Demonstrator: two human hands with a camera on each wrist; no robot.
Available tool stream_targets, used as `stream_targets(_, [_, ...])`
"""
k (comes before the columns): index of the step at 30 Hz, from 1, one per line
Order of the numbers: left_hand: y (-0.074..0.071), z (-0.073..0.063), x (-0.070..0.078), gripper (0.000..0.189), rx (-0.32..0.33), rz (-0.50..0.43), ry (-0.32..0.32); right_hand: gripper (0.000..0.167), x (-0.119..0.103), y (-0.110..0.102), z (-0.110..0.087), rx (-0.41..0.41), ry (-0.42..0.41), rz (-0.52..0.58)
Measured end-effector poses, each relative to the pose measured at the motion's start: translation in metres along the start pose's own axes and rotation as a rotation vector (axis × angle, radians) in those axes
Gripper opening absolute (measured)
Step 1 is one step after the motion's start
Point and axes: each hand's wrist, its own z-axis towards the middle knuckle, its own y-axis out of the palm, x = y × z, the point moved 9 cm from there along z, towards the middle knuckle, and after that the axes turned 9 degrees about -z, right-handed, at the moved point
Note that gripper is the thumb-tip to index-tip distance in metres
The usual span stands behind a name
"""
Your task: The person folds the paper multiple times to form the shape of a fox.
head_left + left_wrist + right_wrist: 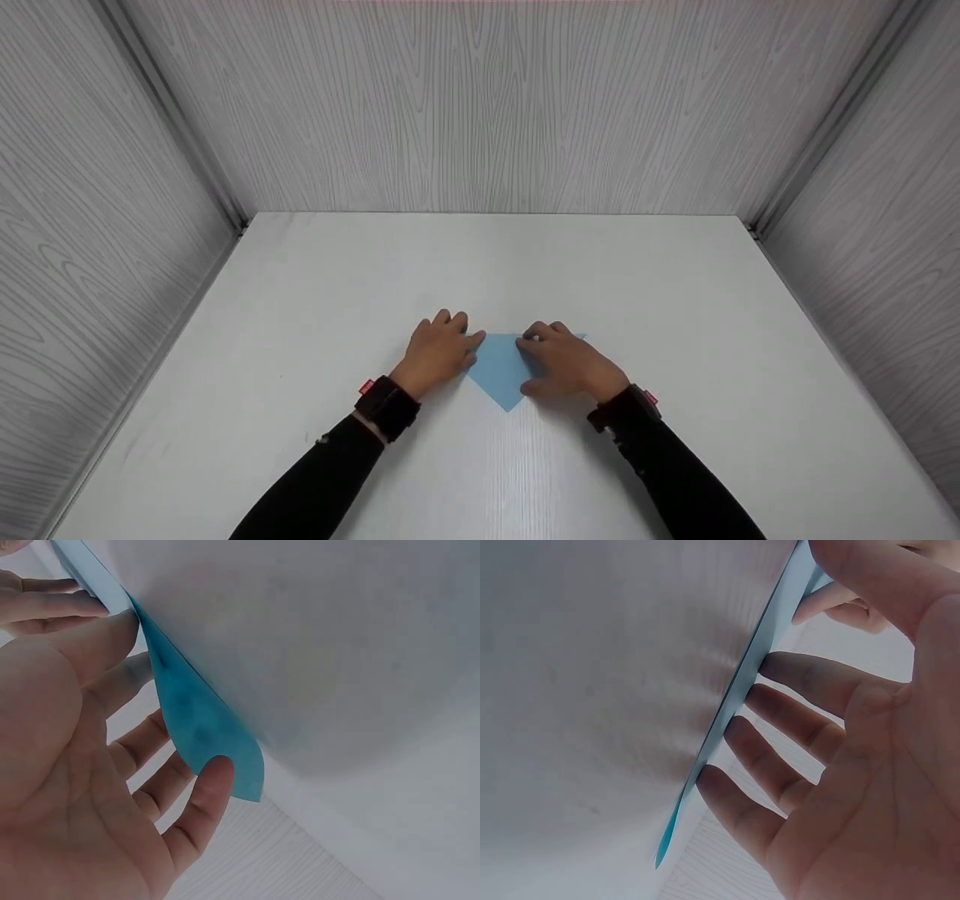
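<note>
A blue sheet of paper [501, 367], triangular in outline, lies on the white table with a corner pointing toward me. My left hand [437, 352] holds its left side. In the left wrist view the left end of the paper [196, 724] curls up, the thumb tip at its edge and the little finger overlapping it; other fingertips are partly hidden behind. Over the right part of the paper, my right hand [566, 362] rests with its fingertips. The right wrist view shows those fingers [769, 757] spread and reaching along the paper [739, 690], the thumb nearer the far end.
The white table [637, 277] spreads around both hands. Grey wood-grain panels stand at the back [480, 112], on the left [90, 225] and on the right [885, 247]. Each wrist wears a black band [388, 409].
</note>
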Motion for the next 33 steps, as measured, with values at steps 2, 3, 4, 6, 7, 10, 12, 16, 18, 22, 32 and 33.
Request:
stream_targets(2, [-0.002, -0.003, -0.005, 0.041, 0.007, 0.001, -0.004, 0.068, 0.0, 0.0, 0.001, -0.001, -0.004, 0.008])
stream_targets(3, [-0.003, -0.005, -0.008, 0.04, 0.012, -0.003, -0.006, 0.068, -0.001, 0.0, 0.001, 0.0, -0.007, 0.014])
stream_targets(4, [-0.003, -0.007, -0.01, 0.039, 0.016, -0.006, -0.009, 0.068, -0.001, 0.0, 0.001, 0.0, -0.009, 0.018])
stream_targets(6, [-0.004, -0.011, -0.016, 0.038, 0.02, -0.013, -0.016, 0.068, -0.001, 0.0, 0.0, -0.004, -0.012, 0.026])
stream_targets(7, [-0.004, -0.013, -0.019, 0.038, 0.023, -0.022, -0.019, 0.068, -0.001, 0.0, 0.0, -0.004, -0.013, 0.026])
stream_targets(10, [-0.005, -0.018, -0.028, 0.039, 0.014, -0.047, -0.035, 0.069, 0.0, 0.0, 0.0, -0.011, -0.009, 0.024])
stream_targets(12, [-0.006, -0.021, -0.033, 0.04, 0.016, -0.058, -0.041, 0.07, 0.001, 0.001, 0.0, -0.02, -0.003, 0.028])
stream_targets(16, [-0.008, -0.027, -0.042, 0.038, 0.019, -0.057, -0.052, 0.07, 0.001, 0.001, 0.0, -0.029, 0.0, 0.041])
stream_targets(18, [-0.01, -0.03, -0.046, 0.037, 0.033, -0.058, -0.052, 0.07, 0.001, 0.001, 0.0, -0.028, 0.0, 0.047])
stream_targets(22, [-0.013, -0.036, -0.054, 0.035, 0.061, -0.072, -0.048, 0.07, 0.001, 0.001, 0.0, -0.027, -0.004, 0.045])
stream_targets(32, [-0.023, -0.055, -0.073, 0.034, 0.126, -0.068, -0.078, 0.069, 0.001, 0.0, -0.001, -0.015, -0.004, 0.037])
stream_targets(33, [-0.023, -0.056, -0.074, 0.034, 0.127, -0.085, -0.081, 0.069, 0.0, -0.001, -0.001, -0.014, -0.003, 0.04])
